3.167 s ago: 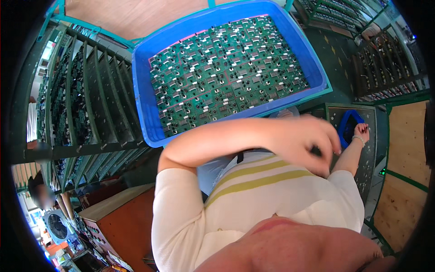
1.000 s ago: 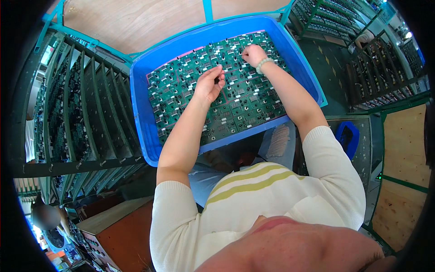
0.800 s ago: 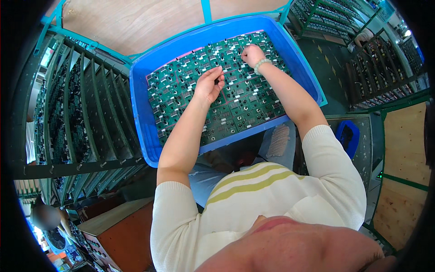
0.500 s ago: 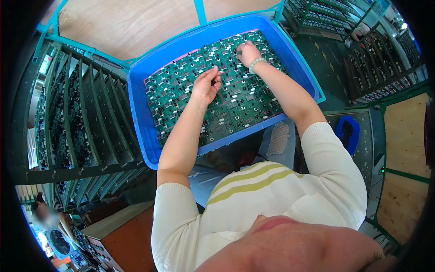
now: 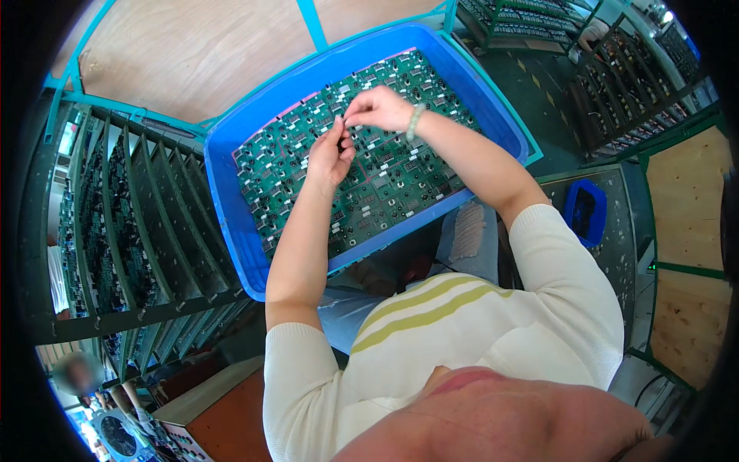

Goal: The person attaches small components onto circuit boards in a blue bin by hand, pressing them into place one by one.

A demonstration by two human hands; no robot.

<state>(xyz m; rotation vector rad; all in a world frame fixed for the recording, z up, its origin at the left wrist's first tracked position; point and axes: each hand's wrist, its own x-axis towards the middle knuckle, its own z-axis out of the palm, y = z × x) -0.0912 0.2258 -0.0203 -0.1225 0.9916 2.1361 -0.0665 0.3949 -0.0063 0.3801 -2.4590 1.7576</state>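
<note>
Green circuit boards (image 5: 385,189) fill the blue plastic tub (image 5: 231,231) in front of me, their tops dotted with small black and white parts and display blocks. Over the middle of the boards my left hand (image 5: 332,158) is closed, thumb pressed to the curled fingers. My right hand (image 5: 381,110), a pale bead bracelet on its wrist, reaches in from the right with thumb and forefinger pinched. Its fingertips meet those of my left hand. Whatever small thing lies between the fingers is too small to make out.
On the left stands a dark slotted rack (image 5: 165,200) holding boards on edge. A small blue bin (image 5: 586,214) with dark parts sits on a bench to the right. More racks (image 5: 635,96) stand at the far right. Another person (image 5: 81,377) is at the lower left.
My right hand has moved left from the far right boards to the fingertips of my left hand. The left hand stays closed, nearly in place. The view has shifted slightly.
</note>
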